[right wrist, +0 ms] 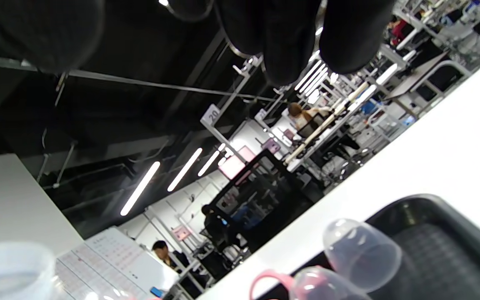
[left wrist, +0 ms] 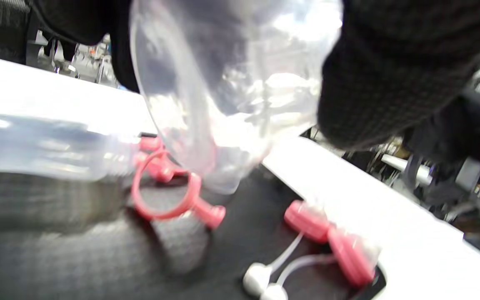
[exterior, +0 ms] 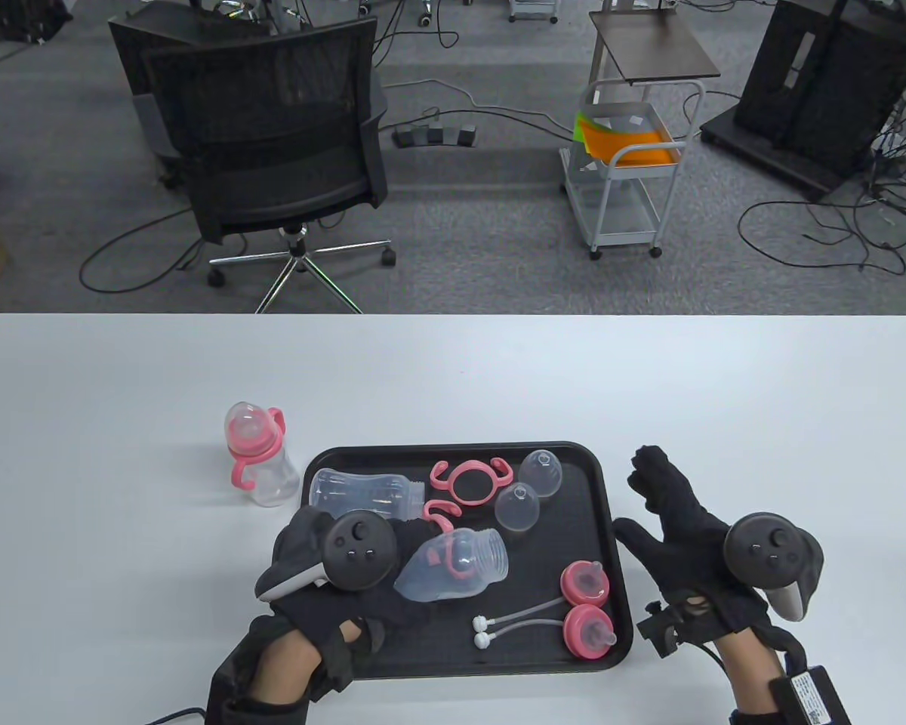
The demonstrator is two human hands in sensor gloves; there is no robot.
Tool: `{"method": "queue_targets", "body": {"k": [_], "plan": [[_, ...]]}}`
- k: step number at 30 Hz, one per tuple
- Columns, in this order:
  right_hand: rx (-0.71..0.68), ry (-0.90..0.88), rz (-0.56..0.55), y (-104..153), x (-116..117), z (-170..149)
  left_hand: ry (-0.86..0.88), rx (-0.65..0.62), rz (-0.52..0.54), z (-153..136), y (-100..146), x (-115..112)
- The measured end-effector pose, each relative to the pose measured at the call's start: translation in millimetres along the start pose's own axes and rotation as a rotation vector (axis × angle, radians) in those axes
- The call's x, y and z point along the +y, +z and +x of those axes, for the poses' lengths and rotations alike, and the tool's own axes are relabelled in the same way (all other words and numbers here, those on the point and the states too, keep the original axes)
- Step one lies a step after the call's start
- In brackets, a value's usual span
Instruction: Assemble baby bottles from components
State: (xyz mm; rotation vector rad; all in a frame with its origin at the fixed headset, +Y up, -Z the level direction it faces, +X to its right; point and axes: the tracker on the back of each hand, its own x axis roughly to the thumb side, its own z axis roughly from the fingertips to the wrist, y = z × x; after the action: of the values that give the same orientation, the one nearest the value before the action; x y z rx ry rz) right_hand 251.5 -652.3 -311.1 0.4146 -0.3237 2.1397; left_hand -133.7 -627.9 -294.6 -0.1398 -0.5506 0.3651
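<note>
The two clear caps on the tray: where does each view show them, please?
Table view: the clear caps lie side by side in the tray's far right part, right of the pink handle ring.
Left wrist view: not in it.
Right wrist view: at the bottom edge, right of centre, one partly cut off.
Shared landmark: the black tray.

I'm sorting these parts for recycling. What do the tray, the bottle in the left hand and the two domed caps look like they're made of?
Tray: black, probably plastic, matte; its floor shows a fine grid texture.
Bottle gripped by the left hand: clear, slightly cloudy plastic; the pink handle shows through it.
Domed caps: transparent glossy plastic with bright highlights.
</note>
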Motion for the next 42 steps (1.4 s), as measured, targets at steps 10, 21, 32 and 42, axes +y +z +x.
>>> {"method": "queue_targets", "body": {"k": [10,21,32,42], "plan": [[-0.032,-0.343,0.075,0,6,9,0.135,-0.025,0.276,45,-25,12],[0.018,-0.481,0.086,1,10,7,0.212,-0.064,0.409,104,-61,-21],[0.096,-0.555,0.088,1,15,1,0.196,-0.063,0.38,126,-80,-44],[0.104,-0.491,-0.039,2,-7,-6,0.279,0.135,0.373,77,-56,-29]]}}
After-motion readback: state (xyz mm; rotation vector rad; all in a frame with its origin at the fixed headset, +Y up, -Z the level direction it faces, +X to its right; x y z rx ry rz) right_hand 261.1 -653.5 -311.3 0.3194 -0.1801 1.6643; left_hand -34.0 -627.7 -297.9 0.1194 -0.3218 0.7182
